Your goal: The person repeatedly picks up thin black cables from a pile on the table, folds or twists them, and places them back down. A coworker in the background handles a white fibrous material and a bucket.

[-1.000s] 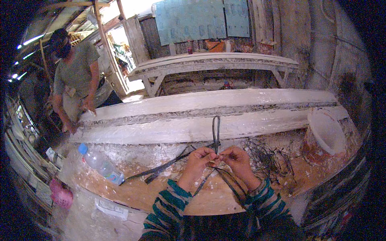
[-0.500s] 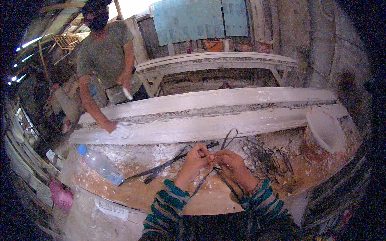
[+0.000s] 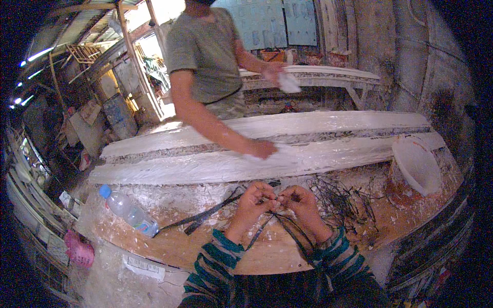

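Note:
Both my hands meet over the near part of the wooden table, with fingertips almost touching. My left hand (image 3: 255, 203) is closed in a pinch, and facing it my right hand (image 3: 304, 205) pinches too. Between them runs a thin black strip (image 3: 294, 233), whose ends hang down below the hands toward my lap. The spot where the fingers grip it is mostly covered by them. More flat black strips (image 3: 208, 214) lie on the table left of my left hand. Beyond my right hand is a loose tangle of thin black strands (image 3: 345, 205).
Two long white-coated boards (image 3: 328, 154) stretch across the table. A clear bottle with a blue cap (image 3: 127, 209) lies at left, and a white, stained bucket (image 3: 418, 167) stands at right. Across the boards a co-worker (image 3: 210, 66) holds white cloths. A pink basket (image 3: 79, 249) sits lower left.
The co-worker has moved right, sweeping a hand along the near board. The strip's loop that stuck up beyond my fingers no longer shows. My hands stay nearly in place.

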Demonstrator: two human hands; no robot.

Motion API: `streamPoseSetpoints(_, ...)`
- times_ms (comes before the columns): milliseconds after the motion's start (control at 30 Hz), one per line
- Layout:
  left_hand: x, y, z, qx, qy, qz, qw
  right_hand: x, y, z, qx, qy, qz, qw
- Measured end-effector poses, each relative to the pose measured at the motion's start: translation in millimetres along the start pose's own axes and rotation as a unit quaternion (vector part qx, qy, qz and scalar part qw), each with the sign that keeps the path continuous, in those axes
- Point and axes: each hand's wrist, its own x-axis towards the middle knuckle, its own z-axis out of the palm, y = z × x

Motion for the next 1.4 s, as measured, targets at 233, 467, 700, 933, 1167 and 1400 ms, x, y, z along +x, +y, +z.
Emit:
streamPoseSetpoints(233, -3, -4, -1, 0.1, -0.03, 0.046, 0.994, 1, -10, -3, 0.18, -0.031, 0.095, 0.978)
streamPoseSetpoints(467, -1, -8, -1, 0.035, -0.025, 0.074, 0.996, 1, 0, -2, -0.021, 0.005, 0.01, 1.0)
streamPoseSetpoints(700, -3, -1, 5, 0.02, 0.034, 0.074, 0.997, -2, -5, 1, -0.238, 0.035, -0.199, 0.95)
streamPoseSetpoints(933, -3, -2, 10, 0.118, 0.048, 0.101, 0.987, -2, -11, 3, -0.296, 0.026, -0.217, 0.93)
streamPoseSetpoints(1167, 1, 1, 7, 0.236, 0.055, 0.093, 0.966, 1, 4, 0, -0.223, -0.015, -0.135, 0.965)
streamPoseSetpoints(1400, 0, -8, 6, 0.019, 0.062, -0.007, 0.998, 7, 13, -9, 0.189, -0.107, 0.125, 0.968)
